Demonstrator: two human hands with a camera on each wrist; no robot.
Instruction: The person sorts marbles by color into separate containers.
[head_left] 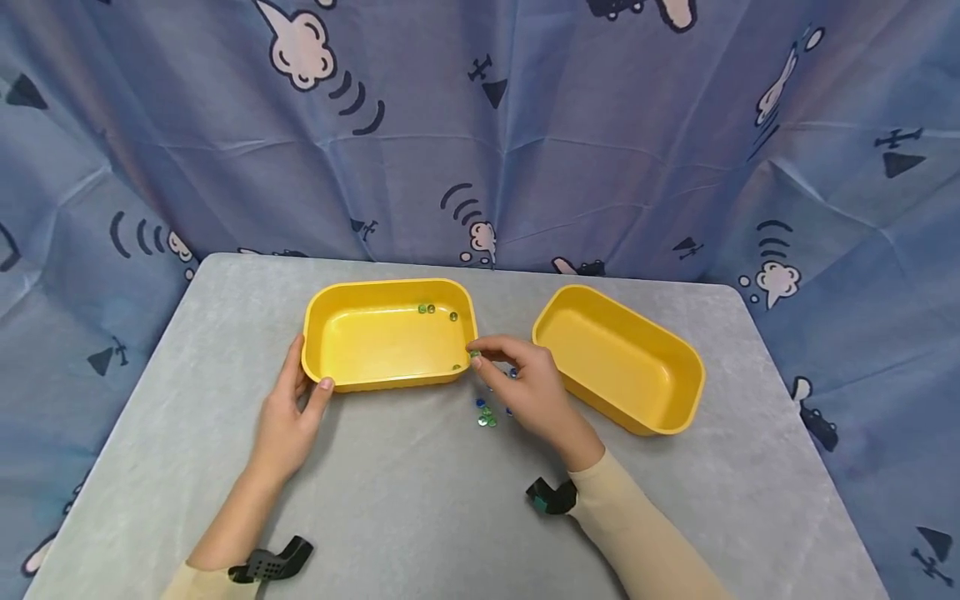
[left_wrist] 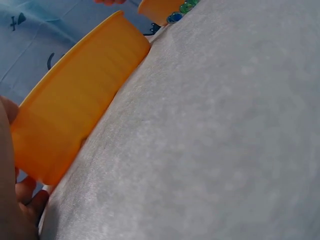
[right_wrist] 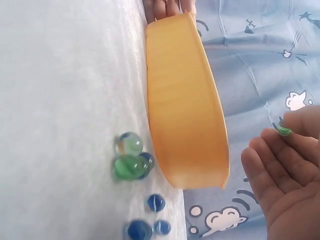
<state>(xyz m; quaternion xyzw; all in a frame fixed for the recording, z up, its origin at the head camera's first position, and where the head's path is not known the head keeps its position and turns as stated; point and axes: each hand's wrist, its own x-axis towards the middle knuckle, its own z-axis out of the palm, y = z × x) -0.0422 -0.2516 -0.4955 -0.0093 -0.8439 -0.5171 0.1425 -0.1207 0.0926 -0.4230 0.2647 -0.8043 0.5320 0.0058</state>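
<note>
My left hand (head_left: 287, 425) grips the front left corner of a yellow plastic tub (head_left: 375, 337), its thumb at the front rim and its fingers along the left side. Between thumb and index finger, my right hand (head_left: 534, 390) pinches a green glass marble (right_wrist: 284, 130) at the tub's right rim. A few marbles (head_left: 453, 317) lie inside this tub, two of them together near its back wall. On the table below my right hand is a loose group of green marbles (head_left: 487, 417) and blue marbles (right_wrist: 139, 230), partly hidden by that hand in the head view.
A second yellow tub (head_left: 615, 358) stands at an angle to the right, with no marbles showing in it. Both tubs are on a grey table (head_left: 405, 500), and a blue patterned cloth (head_left: 570, 167) hangs behind. Each wrist wears a black device (head_left: 273, 562).
</note>
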